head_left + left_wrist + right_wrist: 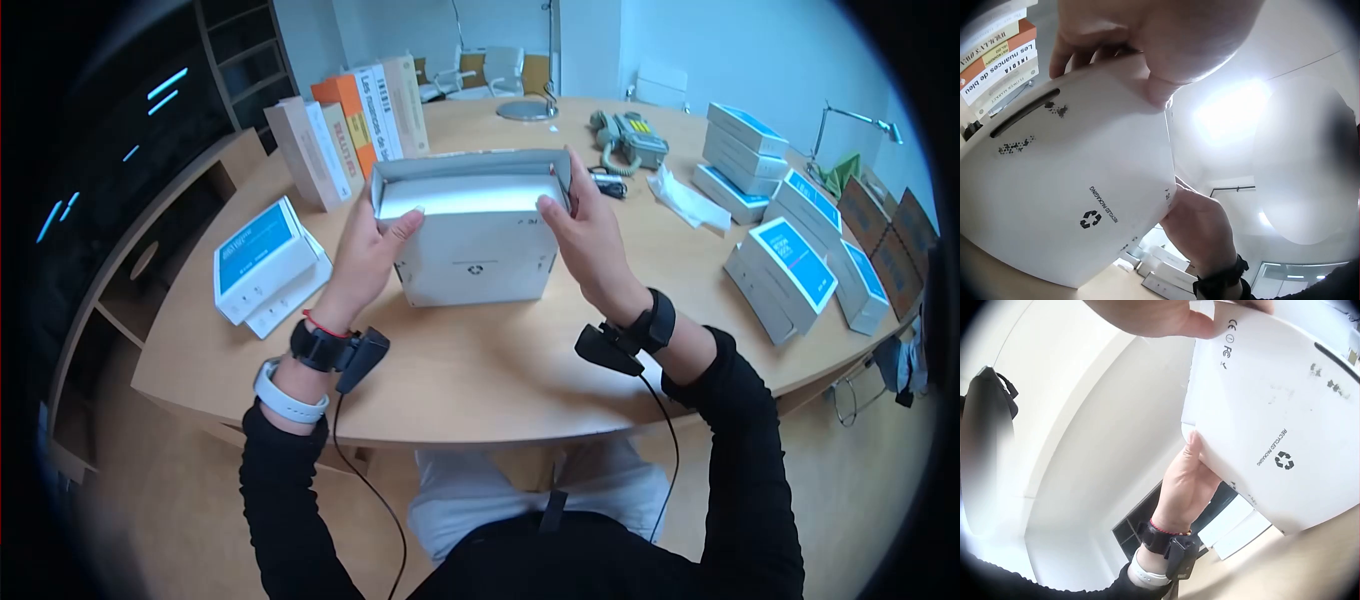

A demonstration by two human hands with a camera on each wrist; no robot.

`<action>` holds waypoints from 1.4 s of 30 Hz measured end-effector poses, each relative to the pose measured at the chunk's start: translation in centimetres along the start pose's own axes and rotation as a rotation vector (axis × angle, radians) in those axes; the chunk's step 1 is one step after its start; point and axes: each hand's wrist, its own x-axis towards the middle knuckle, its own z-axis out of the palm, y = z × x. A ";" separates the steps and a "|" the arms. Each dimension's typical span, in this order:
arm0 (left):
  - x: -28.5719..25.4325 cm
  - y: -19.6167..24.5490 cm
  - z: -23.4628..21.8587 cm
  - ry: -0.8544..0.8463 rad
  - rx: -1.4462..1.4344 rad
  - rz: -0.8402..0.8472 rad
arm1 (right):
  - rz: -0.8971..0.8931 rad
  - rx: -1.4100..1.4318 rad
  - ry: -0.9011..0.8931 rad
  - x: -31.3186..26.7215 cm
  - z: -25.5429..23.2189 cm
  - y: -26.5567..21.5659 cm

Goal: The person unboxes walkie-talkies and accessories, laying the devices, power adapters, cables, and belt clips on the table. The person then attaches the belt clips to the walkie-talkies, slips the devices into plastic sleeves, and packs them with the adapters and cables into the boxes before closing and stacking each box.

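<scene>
A white cardboard box (475, 265) stands tilted on the table in front of the person, its top uncovered and a white surface showing inside the rim. At its upper left corner the left hand (368, 250) grips it, thumb on the near face and fingers round the side. The right hand (590, 235) grips the upper right corner likewise, fingers partly hidden behind the wall. In the left wrist view, the box's face (1104, 162) carries a recycling mark and a dark slot. The right wrist view shows the left thumb (1193, 445) pressed near the box's edge.
Two white-and-blue boxes (258, 262) lie stacked at left. Upright books (345, 135) stand behind them. More such boxes (785, 265) are grouped at right, near a desk telephone (635, 138), crumpled white paper (690, 200) and a lamp base (522, 110). The table's near edge (480, 440) curves before the person.
</scene>
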 end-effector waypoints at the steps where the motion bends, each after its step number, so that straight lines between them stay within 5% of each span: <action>1: 0.4 -0.6 -0.1 0.006 0.009 0.019 | -0.011 -0.012 0.003 0.3 0.4 0.5; 10: 2.4 -3.8 -1.2 0.044 0.174 0.045 | -0.030 0.018 -0.058 3.1 0.7 2.5; 25: 2.6 -6.1 0.4 0.180 -0.197 -0.026 | 0.051 0.200 -0.106 2.7 1.1 1.2; 34: 4.1 -5.1 1.0 0.211 0.166 0.091 | 0.103 0.263 -0.050 3.7 0.4 2.2; 42: 4.6 -4.4 -0.1 0.175 0.233 0.008 | 0.109 0.211 -0.071 4.1 0.1 2.1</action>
